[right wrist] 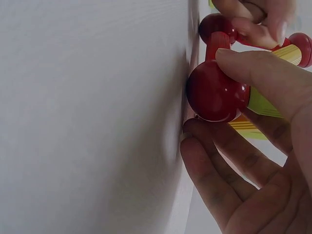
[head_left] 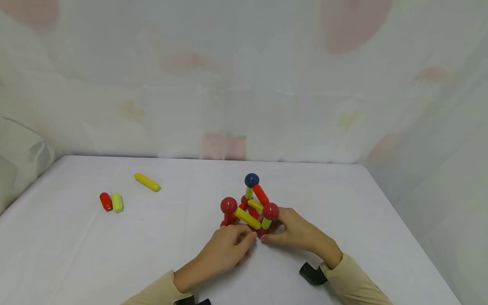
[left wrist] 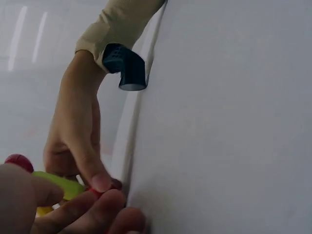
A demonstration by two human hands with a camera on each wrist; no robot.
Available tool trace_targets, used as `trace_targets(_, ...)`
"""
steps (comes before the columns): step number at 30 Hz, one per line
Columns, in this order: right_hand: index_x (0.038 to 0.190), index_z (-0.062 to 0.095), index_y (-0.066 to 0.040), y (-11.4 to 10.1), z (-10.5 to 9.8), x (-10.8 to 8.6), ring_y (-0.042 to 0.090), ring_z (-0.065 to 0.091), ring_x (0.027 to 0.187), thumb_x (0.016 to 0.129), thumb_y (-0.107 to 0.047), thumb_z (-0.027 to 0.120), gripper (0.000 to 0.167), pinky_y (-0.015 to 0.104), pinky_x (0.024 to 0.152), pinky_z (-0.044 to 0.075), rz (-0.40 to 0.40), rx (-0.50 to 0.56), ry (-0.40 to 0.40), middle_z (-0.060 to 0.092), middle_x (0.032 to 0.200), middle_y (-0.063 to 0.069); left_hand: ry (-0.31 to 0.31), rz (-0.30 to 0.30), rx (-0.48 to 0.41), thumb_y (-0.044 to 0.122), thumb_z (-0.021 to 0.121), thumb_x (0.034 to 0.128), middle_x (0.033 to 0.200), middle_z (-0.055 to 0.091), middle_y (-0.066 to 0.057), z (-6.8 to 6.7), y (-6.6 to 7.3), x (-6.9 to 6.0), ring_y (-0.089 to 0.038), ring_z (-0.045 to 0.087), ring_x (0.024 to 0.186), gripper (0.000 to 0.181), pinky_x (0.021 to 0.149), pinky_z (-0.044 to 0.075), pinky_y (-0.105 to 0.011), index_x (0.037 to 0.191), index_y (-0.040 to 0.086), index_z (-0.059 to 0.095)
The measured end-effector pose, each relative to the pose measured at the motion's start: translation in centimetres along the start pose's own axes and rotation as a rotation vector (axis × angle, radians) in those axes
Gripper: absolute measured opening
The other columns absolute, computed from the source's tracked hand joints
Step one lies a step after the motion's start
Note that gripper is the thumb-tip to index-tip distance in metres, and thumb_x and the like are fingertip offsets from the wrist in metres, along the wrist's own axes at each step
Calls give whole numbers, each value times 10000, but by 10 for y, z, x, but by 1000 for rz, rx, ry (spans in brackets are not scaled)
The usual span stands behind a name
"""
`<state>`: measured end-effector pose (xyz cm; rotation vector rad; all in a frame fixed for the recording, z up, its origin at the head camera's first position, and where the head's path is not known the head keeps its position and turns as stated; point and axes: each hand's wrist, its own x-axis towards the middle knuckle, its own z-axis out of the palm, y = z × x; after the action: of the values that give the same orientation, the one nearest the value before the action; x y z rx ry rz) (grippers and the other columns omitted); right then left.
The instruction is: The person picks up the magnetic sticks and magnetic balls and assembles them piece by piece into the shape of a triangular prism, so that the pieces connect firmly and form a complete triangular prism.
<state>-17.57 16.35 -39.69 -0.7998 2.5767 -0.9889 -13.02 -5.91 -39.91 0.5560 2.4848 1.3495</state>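
A toy frame of balls and sticks stands on the table, with a yellow stick [head_left: 248,218] across its front. A dark blue ball [head_left: 251,180] tops its back, and red balls [head_left: 228,205] mark other corners. My left hand [head_left: 228,245] holds the frame's low front edge with curled fingers, which partly hide the part gripped. My right hand [head_left: 299,231] grips the lower right corner. In the right wrist view, its thumb presses a short red stick [right wrist: 218,44] beside a large red ball [right wrist: 214,92], and fingers lie beneath. A light green stick [left wrist: 61,185] rises from that corner.
Left on the white table [head_left: 183,262] lie a yellow stick [head_left: 147,182], a short red stick [head_left: 106,201] and a short light green stick [head_left: 117,202]. A patterned cloth [head_left: 244,101] hangs behind the table. Dark devices [head_left: 312,274] sit at both wrists.
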Motion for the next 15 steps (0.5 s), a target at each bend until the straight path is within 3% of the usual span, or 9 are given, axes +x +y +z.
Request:
trace_targets(6,1248,605,-149,0,0,1,66,615,866,836,-294,799,478,219,827,538,-4,3,-3,679,1077,-85,-124,92,66,262,610,978,758,685,73,-19,7,0,-12,583,626,220,593,493,-192,1056,104,740)
trace_targets(11,1206,621,-165,0,-1,2,69,621,848,841,-295,794,424,221,811,540,-15,7,-5,679,1035,-96,-138,154,81,230,626,972,868,711,66,-36,18,-4,-14,576,736,195,667,504,-192,1103,139,738)
trace_targets(15,1186,628,-171,0,-1,2,69,626,840,838,-290,797,404,221,809,541,-20,7,-1,678,1006,-104,-146,204,32,217,641,969,908,729,7,-46,24,-7,-13,600,741,201,685,529,-198,1130,127,720)
